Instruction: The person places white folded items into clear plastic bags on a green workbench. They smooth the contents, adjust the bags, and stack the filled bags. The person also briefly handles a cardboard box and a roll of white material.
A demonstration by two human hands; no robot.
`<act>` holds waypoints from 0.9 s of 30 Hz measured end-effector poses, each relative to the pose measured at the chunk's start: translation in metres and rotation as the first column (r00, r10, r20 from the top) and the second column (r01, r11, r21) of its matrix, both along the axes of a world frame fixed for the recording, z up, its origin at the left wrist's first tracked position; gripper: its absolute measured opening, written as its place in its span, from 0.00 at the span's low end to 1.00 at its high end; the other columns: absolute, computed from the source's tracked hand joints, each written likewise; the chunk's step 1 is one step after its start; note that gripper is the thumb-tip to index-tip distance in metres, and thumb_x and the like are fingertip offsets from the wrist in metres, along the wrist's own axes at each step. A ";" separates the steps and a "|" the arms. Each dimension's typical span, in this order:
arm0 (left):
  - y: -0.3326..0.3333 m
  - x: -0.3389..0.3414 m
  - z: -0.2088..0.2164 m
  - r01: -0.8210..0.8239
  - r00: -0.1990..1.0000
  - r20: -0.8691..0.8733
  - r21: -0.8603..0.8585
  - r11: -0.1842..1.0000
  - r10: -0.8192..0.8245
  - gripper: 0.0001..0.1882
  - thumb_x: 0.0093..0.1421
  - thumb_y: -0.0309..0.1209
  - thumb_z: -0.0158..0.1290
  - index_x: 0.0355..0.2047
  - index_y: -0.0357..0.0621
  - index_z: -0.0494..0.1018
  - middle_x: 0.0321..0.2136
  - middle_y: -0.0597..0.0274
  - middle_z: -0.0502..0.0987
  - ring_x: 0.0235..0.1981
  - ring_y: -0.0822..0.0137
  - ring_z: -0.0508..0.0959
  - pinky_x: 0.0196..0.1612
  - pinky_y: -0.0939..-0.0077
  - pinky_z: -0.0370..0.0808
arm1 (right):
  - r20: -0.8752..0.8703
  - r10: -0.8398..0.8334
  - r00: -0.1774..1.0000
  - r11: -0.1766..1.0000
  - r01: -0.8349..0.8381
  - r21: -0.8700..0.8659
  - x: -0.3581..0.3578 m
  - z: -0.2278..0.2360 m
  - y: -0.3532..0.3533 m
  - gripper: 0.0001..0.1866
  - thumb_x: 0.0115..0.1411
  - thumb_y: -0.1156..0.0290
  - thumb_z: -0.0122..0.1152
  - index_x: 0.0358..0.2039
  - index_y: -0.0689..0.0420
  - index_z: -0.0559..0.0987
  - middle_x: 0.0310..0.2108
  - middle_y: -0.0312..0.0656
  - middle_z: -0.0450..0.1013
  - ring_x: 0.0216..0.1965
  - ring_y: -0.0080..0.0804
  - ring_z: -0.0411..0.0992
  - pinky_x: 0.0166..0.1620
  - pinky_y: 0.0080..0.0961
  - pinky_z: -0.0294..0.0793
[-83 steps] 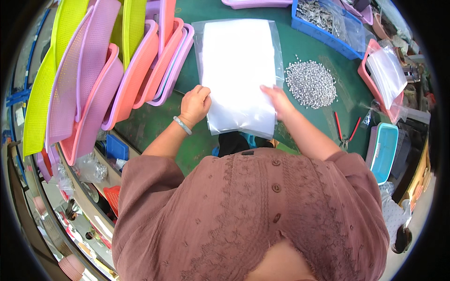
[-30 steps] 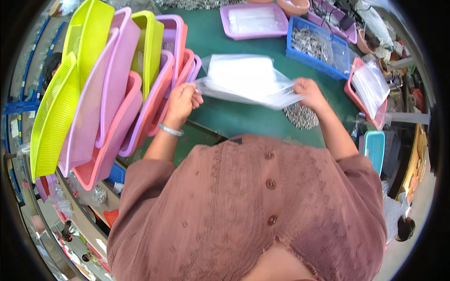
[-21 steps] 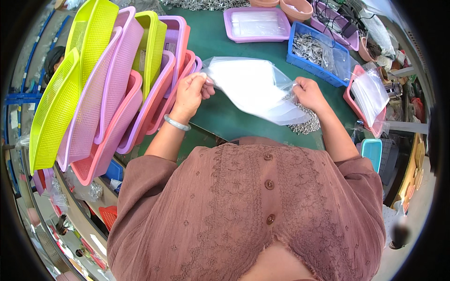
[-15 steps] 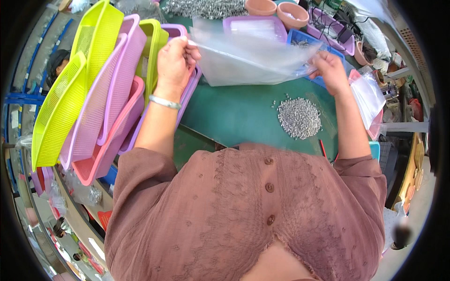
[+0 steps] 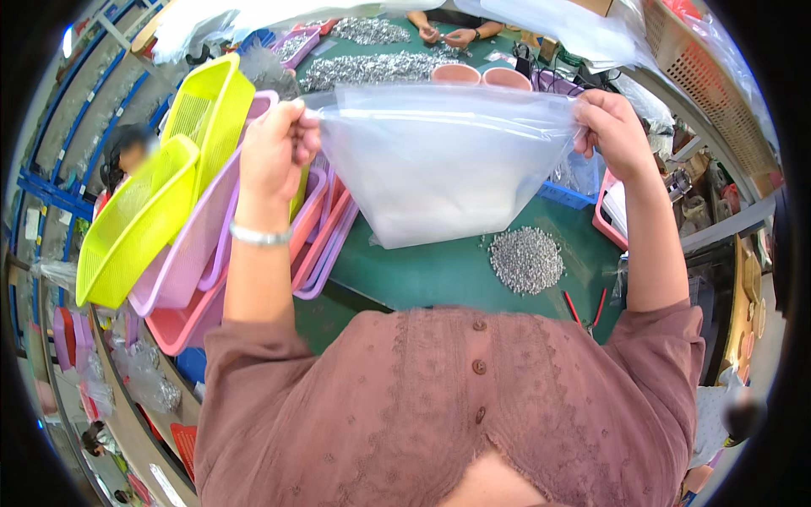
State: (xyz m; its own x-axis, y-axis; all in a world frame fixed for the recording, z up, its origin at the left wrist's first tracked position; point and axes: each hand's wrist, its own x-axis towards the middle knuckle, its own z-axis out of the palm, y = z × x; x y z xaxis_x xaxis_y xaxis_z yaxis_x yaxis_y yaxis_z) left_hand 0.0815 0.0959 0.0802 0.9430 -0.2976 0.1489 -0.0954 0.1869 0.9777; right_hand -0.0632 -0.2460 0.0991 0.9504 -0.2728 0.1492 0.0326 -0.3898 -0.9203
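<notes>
You stand at a green table (image 5: 405, 283), the widest thing before you. By its left side lean the baskets (image 5: 139, 224), tilted and stacked together in yellow-green, purple and pink. Above the middle of the table you hold up a clear plastic bag (image 5: 448, 182), spread sideways, whitish lower down; whether its bottom edge touches the table you cannot tell. A blue bin (image 5: 568, 196) sits on the table's right part, partly hidden by the bag. At the table's left, your left hand (image 5: 274, 148) has its grip clamped on the bag's upper left corner; at the table's right, your right hand (image 5: 617, 131) has its grip closed on the upper right one. A round pile of small silvery pieces (image 5: 526, 260) lies on the table's near right part. Two pinkish-brown bowls (image 5: 456, 73) sit toward its far side. Red-handled pliers (image 5: 572, 307) lie at its near right, handles spread. A pale bracelet (image 5: 258, 236) circles your left wrist.
</notes>
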 end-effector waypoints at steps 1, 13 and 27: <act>0.004 0.005 -0.004 0.007 0.999 -0.048 -0.009 1.000 -0.008 0.12 0.55 0.32 0.45 0.17 0.39 0.69 0.11 0.63 0.69 0.09 0.77 0.64 0.13 0.87 0.58 | -0.011 0.008 1.000 1.000 -0.008 0.010 0.000 0.000 0.005 0.08 0.50 0.71 0.49 0.17 0.59 0.71 0.12 0.36 0.67 0.12 0.19 0.64 0.16 0.15 0.62; 0.007 -0.004 0.017 0.079 0.996 0.044 0.031 0.996 -0.081 0.12 0.54 0.33 0.46 0.18 0.40 0.71 0.13 0.63 0.71 0.11 0.78 0.65 0.15 0.87 0.60 | 0.047 -0.009 0.999 0.995 0.004 0.095 -0.001 0.015 0.000 0.09 0.52 0.71 0.50 0.28 0.62 0.76 0.16 0.36 0.68 0.16 0.19 0.65 0.21 0.13 0.64; 0.074 -0.084 -0.089 -0.008 0.968 0.228 0.450 0.893 -0.106 0.15 0.59 0.29 0.37 0.20 0.39 0.69 0.15 0.63 0.70 0.16 0.75 0.68 0.21 0.84 0.64 | 0.166 0.200 0.966 0.971 -0.218 0.098 -0.072 -0.115 0.056 0.07 0.57 0.75 0.49 0.34 0.62 0.74 0.34 0.37 0.69 0.33 0.21 0.69 0.37 0.20 0.69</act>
State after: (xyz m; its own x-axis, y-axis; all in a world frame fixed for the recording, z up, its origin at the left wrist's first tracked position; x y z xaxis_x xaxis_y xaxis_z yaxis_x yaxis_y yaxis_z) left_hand -0.0030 0.1697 -0.0086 0.8777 -0.4308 0.2098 -0.3398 -0.2508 0.9064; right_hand -0.1356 -0.1903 -0.0159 0.9562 -0.0945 0.2770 0.2463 -0.2518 -0.9359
